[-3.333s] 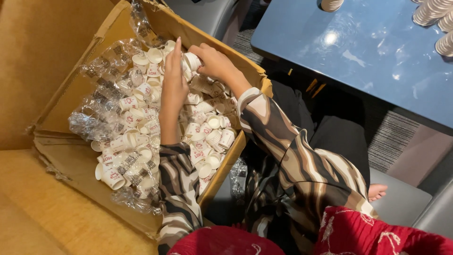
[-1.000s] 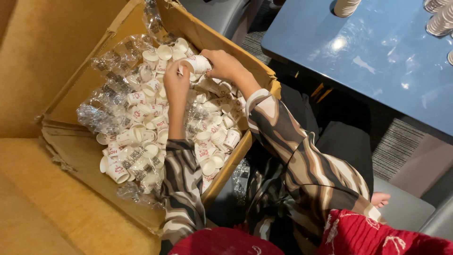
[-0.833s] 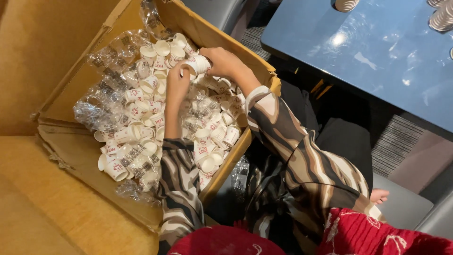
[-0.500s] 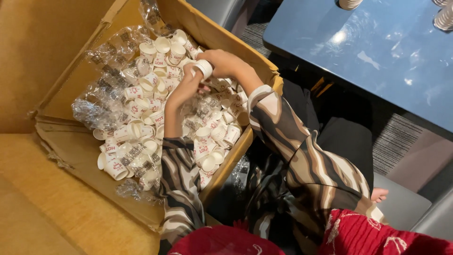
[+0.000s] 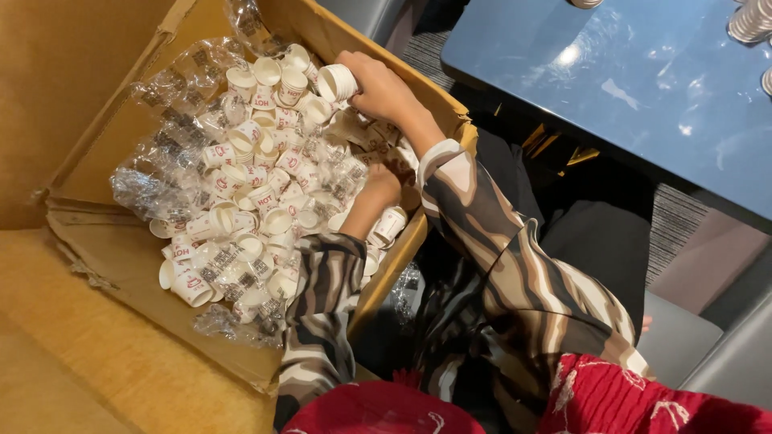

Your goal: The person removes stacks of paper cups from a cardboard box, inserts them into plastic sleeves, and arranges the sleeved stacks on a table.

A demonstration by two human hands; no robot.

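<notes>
A large open cardboard box [image 5: 129, 265] lies on its side, full of small white paper cups [image 5: 257, 201] with red print and crumpled clear plastic sleeves [image 5: 173, 88]. My right hand [image 5: 384, 88] is at the box's far end, closed around a short stack of paper cups [image 5: 338, 80] held sideways. My left hand [image 5: 383, 183] reaches down among the loose cups by the box's right wall. Its fingers are buried among them, so what it holds is hidden. Both arms wear striped brown and cream sleeves.
The box rests on a tan cushioned seat [image 5: 88, 378]. A blue glossy table [image 5: 643, 88] stands to the right, with stacks of cups [image 5: 752, 20] at its far corner. Red patterned cloth [image 5: 643, 402] covers my lap. Grey carpet shows between.
My left hand has left the stack in my right hand and dropped down into the cups by the box's right wall. The right hand keeps its stack.
</notes>
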